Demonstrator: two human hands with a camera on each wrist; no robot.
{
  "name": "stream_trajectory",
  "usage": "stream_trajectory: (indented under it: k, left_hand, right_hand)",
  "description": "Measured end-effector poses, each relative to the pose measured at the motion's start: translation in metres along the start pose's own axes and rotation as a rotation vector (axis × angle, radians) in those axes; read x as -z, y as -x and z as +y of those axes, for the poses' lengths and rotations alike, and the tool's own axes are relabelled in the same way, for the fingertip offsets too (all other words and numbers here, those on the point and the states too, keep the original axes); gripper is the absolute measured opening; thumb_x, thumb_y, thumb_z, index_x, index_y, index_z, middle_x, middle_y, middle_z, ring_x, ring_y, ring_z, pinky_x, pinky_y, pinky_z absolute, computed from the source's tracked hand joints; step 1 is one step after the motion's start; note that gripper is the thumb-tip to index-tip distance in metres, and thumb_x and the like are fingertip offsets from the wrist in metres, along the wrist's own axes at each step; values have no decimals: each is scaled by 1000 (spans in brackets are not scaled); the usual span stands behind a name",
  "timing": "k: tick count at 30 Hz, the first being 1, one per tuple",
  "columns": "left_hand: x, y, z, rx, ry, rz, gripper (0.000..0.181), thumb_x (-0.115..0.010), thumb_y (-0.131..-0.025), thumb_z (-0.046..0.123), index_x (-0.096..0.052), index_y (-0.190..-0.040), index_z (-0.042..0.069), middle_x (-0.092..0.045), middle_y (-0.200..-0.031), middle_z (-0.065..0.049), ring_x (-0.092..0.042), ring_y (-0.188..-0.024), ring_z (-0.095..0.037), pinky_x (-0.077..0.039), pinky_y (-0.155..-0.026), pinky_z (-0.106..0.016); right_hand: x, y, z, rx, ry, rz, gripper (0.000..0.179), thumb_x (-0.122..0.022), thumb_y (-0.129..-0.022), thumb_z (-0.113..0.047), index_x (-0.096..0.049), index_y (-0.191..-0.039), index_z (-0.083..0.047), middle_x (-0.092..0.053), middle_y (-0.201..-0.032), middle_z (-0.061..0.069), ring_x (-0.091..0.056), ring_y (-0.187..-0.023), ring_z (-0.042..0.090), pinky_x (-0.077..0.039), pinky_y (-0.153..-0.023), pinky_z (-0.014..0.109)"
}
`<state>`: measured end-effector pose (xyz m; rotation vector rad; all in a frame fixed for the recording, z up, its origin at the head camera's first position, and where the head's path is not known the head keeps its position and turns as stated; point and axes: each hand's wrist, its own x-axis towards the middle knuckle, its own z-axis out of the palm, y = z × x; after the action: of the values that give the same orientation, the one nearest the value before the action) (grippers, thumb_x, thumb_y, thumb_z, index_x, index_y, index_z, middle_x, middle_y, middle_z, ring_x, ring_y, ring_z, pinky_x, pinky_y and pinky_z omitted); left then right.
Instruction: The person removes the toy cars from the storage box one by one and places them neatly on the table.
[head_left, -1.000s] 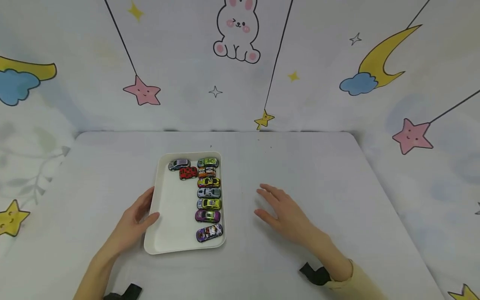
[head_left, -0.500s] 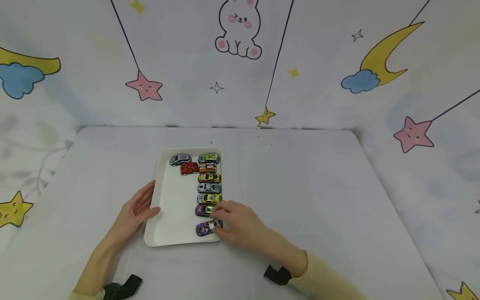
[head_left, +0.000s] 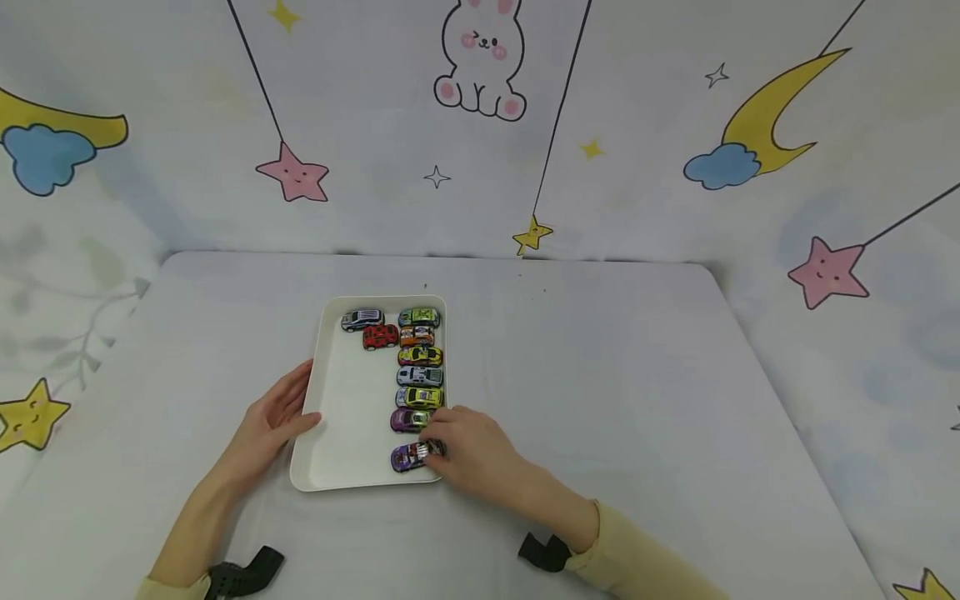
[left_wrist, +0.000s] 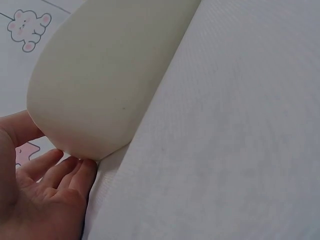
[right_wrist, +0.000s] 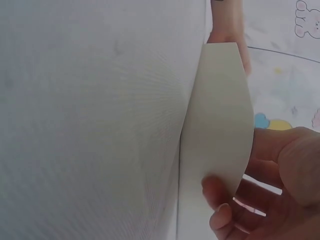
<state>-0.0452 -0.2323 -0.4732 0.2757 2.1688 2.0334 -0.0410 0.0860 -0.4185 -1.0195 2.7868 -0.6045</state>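
A white tray (head_left: 352,417) lies on the table with several small toy cars in it. My left hand (head_left: 258,437) grips its left side, thumb over the rim and fingers against the outside wall (left_wrist: 100,100). Over the right wall reaches my right hand (head_left: 480,458), its thumb and fingers pinching the right end of a purple-and-white toy car (head_left: 407,457) in the near right corner. Just beyond is a purple-and-green toy car (head_left: 407,419), partly behind the fingers. In the right wrist view the wall hides the pinched car from the right hand (right_wrist: 265,195).
Up the tray's right side runs a column of toy cars, among them a yellow-green one (head_left: 418,397) and a silver one (head_left: 419,377). A red car (head_left: 380,337) and a grey car (head_left: 362,320) sit at the far left. White cloth (head_left: 600,375) covers the table.
My right hand has come left from above the cloth to the tray's near right corner and taken hold of the purple-and-white toy car. The left hand keeps its grip on the tray.
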Motion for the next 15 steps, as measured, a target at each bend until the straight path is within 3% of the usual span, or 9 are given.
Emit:
stream_trajectory:
  k: [7, 15]
  left_hand:
    - [0, 0, -1, 1, -18, 1, 74, -61, -97, -1, -19, -158, 1, -15, -165, -23, -30, -145, 3, -33, -109, -5]
    - [1, 1, -1, -1, -12, 3, 74, -61, -96, -1, -20, -158, 1, -15, -165, -21, -33, -138, 13, -34, -108, -4]
  right_hand:
    - [-1, -1, 0, -8, -63, 16, 17, -83, -82, -17, -78, -98, -14, -75, -99, -5, -66, -94, 10, -56, -84, 25]
    - [0, -2, 0, -5, -71, 31, 16, -84, -79, -17, -80, -94, -14, -76, -87, -6, -61, -77, 6, -49, -66, 18]
